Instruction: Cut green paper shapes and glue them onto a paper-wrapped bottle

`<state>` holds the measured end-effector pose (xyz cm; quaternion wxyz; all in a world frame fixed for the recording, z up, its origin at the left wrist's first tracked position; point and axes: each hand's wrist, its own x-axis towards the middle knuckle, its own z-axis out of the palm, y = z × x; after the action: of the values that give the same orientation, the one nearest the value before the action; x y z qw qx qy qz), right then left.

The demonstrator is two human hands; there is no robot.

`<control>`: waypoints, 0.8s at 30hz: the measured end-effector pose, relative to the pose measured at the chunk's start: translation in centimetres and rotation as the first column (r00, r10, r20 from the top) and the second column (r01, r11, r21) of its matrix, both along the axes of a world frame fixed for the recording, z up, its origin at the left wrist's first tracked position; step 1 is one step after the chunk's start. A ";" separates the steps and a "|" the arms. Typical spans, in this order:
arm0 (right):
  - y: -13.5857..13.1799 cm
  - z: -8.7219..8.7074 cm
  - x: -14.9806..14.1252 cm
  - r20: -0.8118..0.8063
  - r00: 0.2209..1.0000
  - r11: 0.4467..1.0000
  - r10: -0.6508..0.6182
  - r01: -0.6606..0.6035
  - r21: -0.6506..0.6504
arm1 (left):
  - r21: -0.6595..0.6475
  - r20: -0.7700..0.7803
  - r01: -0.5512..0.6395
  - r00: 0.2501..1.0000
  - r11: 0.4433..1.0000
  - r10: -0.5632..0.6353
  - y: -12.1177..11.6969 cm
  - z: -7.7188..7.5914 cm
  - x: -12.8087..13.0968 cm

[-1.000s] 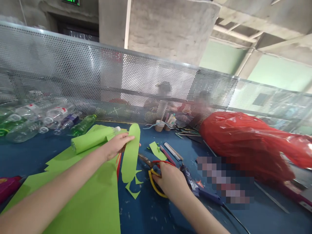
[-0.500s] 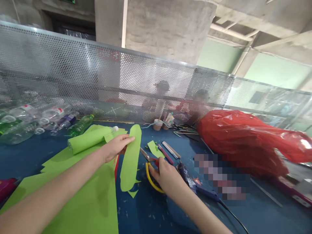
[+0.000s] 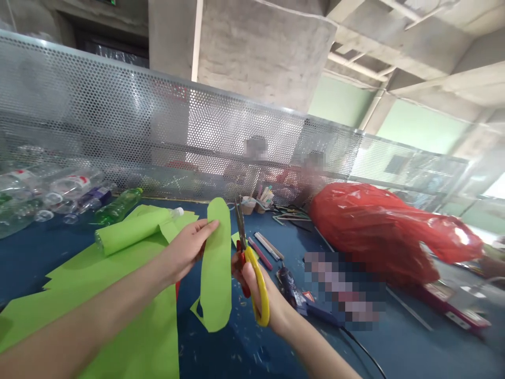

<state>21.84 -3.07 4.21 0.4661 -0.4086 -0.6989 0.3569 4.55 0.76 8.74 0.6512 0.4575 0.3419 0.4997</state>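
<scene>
My left hand [image 3: 193,245] pinches a long green paper strip [image 3: 216,273] with rounded ends near its top, thumb in front. My right hand [image 3: 252,284] has its fingers in the handles of scissors [image 3: 258,279], one yellow and one red. Their blades point up beside the strip's right edge, slightly parted and apart from the paper. Under my left arm lie large green paper sheets [image 3: 130,310]. Beyond them rests a clear bottle wrapped in green paper [image 3: 136,230]. A small green scrap [image 3: 196,310] shows at the strip's lower left.
Several plastic bottles [image 3: 118,208] lie at the back left. Markers [image 3: 268,247] and a blue glue gun [image 3: 292,289] with a cord are on the right. Cups of pens [image 3: 264,200] stand by the perforated metal screen [image 3: 158,131]. A red plastic bag [image 3: 374,226] bulges at far right.
The scissors have swung from lying low and pointing left to upright beside the strip. My right hand has turned and risen with them. The strip stands more upright in my left hand.
</scene>
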 end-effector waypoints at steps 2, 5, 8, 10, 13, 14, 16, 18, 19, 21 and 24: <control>-0.3 0.3 0.2 0.107 0.993 0.999 0.041 -0.043 0.015 | 0.010 0.030 -0.033 0.999 0.999 0.033 -0.4 0.2 0.3; -0.9 1.0 0.4 0.192 0.978 0.996 0.078 -0.084 0.024 | 0.014 0.049 -0.052 0.998 0.999 0.051 -0.8 0.4 0.6; -1.2 1.4 0.4 0.233 0.968 0.995 0.097 -0.102 0.010 | 0.023 0.050 -0.037 0.998 0.999 0.035 -0.9 0.1 0.7; -1.2 1.3 0.3 0.243 0.967 0.997 0.077 -0.082 0.009 | 0.036 0.057 -0.017 0.998 0.999 0.015 -0.8 -0.3 0.7; -1.0 1.0 0.3 0.238 0.971 0.999 0.035 -0.038 0.010 | 0.050 0.071 0.003 0.997 0.999 -0.006 -0.6 -0.7 0.8; -0.9 1.0 0.3 0.236 0.971 0.999 0.033 -0.036 0.007 | 0.050 0.072 0.006 0.997 0.999 -0.010 -0.6 -0.8 0.8; -0.9 1.0 0.3 0.235 0.971 0.999 0.041 -0.043 0.006 | 0.050 0.070 0.009 0.997 0.999 -0.013 -0.6 -0.9 0.9; -1.0 1.3 0.1 0.238 0.970 0.999 0.049 -0.053 0.010 | 0.053 0.067 0.012 0.998 0.999 -0.016 -0.7 -0.9 0.9; -1.1 1.5 0.1 0.238 0.970 0.998 0.052 -0.057 0.012 | 0.056 0.062 0.014 0.998 0.998 -0.017 -0.8 -0.9 0.9; -1.2 1.7 0.0 0.231 0.971 0.998 0.055 -0.060 0.015 | 0.061 0.047 0.016 0.999 0.998 -0.019 -0.8 -0.8 0.9; -1.3 1.9 -0.1 0.215 0.975 0.998 0.063 -0.067 0.012 | 0.061 0.031 0.007 0.999 0.998 -0.009 -0.8 -0.8 0.9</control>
<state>21.73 -4.42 6.09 0.3802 -0.4171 -0.7614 0.3190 5.46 0.01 7.96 0.6442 0.4707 0.3143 0.5144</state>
